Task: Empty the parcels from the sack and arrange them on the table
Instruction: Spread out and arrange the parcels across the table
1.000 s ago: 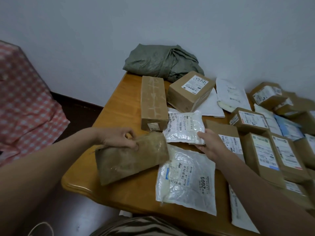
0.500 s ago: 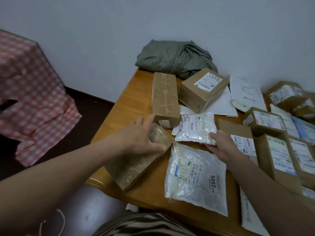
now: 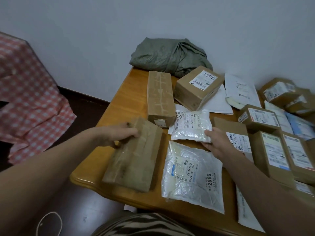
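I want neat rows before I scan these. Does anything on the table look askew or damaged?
The brown taped parcel gripped by the left hand lies diagonal near the table corner, out of line with the long box behind it. The handwritten-label box also sits skewed on white mailers. No damage visible.

A plain pale wall stands behind the glossy wooden counter. Dark skirting meets a dim floor; red-checked cloth drapes off the counter's left edge.
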